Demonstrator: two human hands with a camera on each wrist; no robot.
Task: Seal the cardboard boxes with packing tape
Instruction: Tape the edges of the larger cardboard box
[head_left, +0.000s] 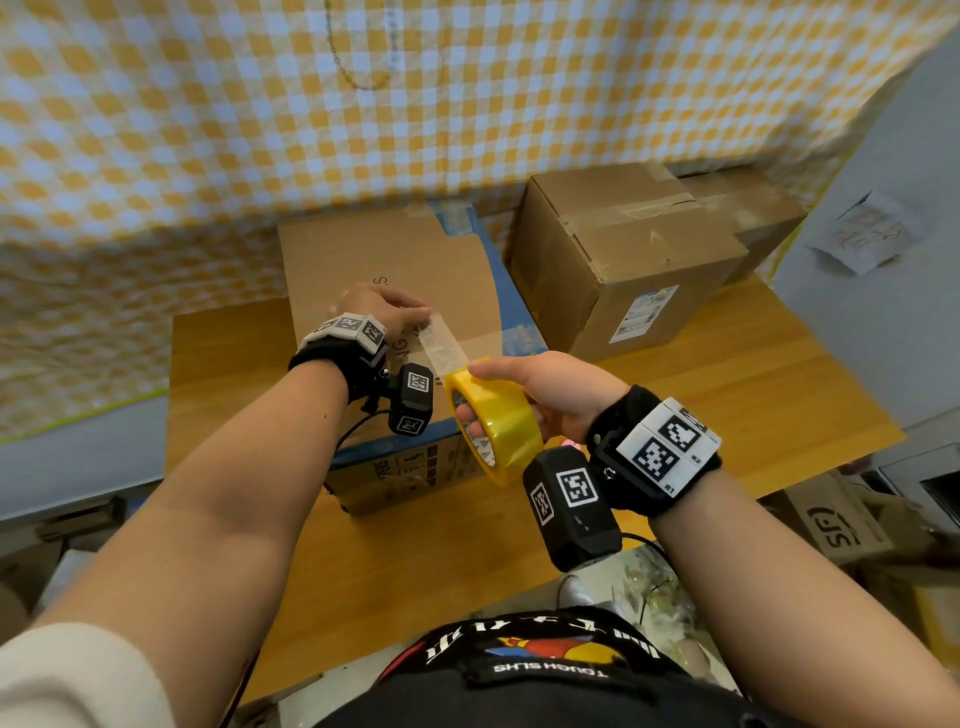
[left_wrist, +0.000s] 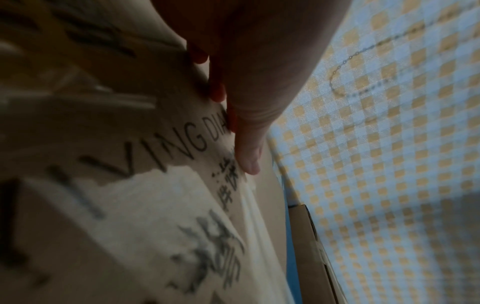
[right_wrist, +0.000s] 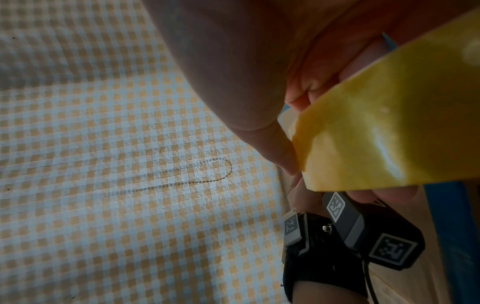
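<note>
A cardboard box with blue edges and black print lies on the wooden table. My left hand lies flat on its top, straight fingers pressing the end of a clear tape strip onto the printed cardboard. The strip runs back and right to a yellow tape roll. My right hand grips that roll just above the box's near right corner, thumb on the outer face and fingers through the core. In the right wrist view the roll fills the right side beside my thumb.
A brown box with tape across its top stands at the table's back right, with another box behind it. Yellow checked cloth hangs close behind the boxes. More cardboard sits on the floor to the right.
</note>
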